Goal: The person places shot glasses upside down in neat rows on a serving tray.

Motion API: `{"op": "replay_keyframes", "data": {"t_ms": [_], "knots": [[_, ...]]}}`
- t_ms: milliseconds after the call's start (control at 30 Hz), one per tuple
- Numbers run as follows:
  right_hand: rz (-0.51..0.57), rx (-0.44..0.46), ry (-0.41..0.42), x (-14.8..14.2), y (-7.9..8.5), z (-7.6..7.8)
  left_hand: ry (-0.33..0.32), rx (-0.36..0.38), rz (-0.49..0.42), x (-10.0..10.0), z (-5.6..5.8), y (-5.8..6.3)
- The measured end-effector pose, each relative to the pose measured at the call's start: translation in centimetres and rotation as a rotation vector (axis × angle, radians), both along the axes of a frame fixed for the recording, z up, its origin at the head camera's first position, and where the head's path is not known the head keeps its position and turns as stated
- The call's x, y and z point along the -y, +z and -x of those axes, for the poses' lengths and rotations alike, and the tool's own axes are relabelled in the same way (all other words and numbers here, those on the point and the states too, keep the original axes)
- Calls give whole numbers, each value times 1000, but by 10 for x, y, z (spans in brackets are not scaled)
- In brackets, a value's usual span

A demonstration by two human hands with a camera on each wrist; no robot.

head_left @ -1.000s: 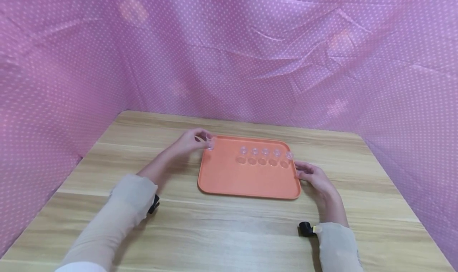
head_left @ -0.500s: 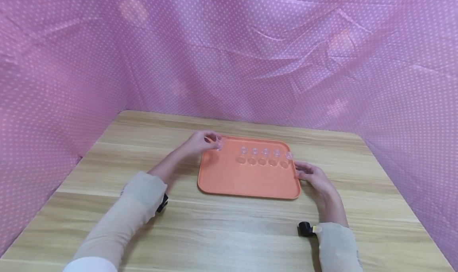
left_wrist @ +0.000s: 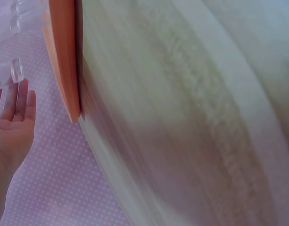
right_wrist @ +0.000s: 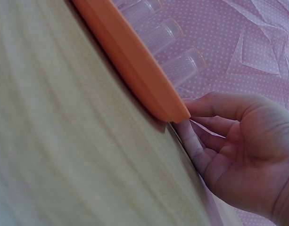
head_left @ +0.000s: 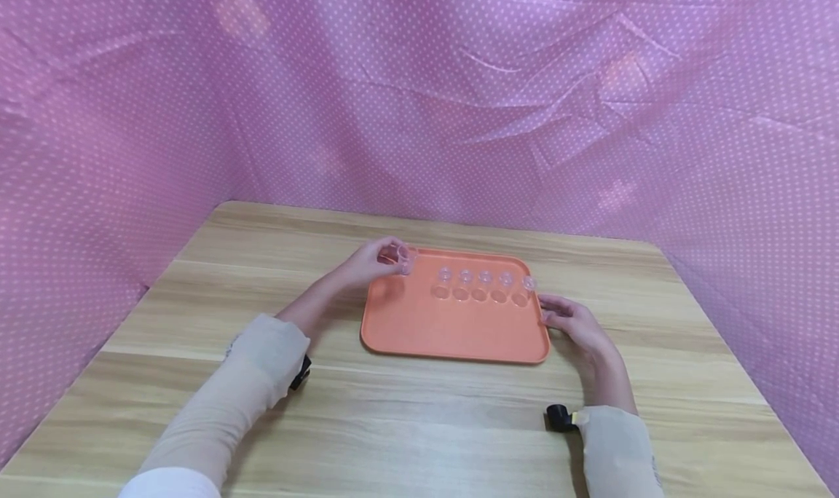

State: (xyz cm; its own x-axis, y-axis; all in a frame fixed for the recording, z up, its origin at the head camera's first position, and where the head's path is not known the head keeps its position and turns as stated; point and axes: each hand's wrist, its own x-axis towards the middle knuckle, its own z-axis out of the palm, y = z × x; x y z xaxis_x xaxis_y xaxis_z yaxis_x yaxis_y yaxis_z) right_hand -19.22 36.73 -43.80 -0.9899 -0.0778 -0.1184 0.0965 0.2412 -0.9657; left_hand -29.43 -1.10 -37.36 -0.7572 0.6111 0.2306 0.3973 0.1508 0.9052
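My left hand (head_left: 370, 263) pinches a small clear glass (head_left: 407, 260) over the far left corner of an orange tray (head_left: 452, 330). In the left wrist view that glass (left_wrist: 17, 70) shows its thick end at the fingertips, apart from the tray wall (left_wrist: 64, 61). My right hand (head_left: 577, 323) holds the tray's right edge. The right wrist view has the right hand (right_wrist: 248, 146) gripping the tray corner (right_wrist: 179, 110), one digit along the rim and another under it. Several similar clear glasses (head_left: 485, 285) stand in a row on the tray's right half.
The tray lies on a light wood-grain table (head_left: 419, 425). A pink dotted cloth (head_left: 419, 105) hangs behind the table and at both sides. Black wrist cameras (head_left: 558, 418) sit at both sleeves.
My left hand has moved right with the glass, from the tray's left edge to just inside its far left corner. The right hand, tray and row of glasses stay practically still.
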Motion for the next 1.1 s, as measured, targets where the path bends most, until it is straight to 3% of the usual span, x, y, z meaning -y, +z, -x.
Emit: {"op": "replay_keyframes", "data": {"t_ms": [167,367,667,867,1100], "knots": [[-3,-1,3,0,1,1,-13,1,12,1,-2,2],[0,-10,8,0,2,0,31,-27,69,1,-2,3],[19,-5,6,0,1,0,136,-41,135,1,14,-19],[4,0,1,0,1,0,186,14,113,-1,16,-21],[-8,-4,6,0,1,0,169,-73,126,-5,18,-25]]}}
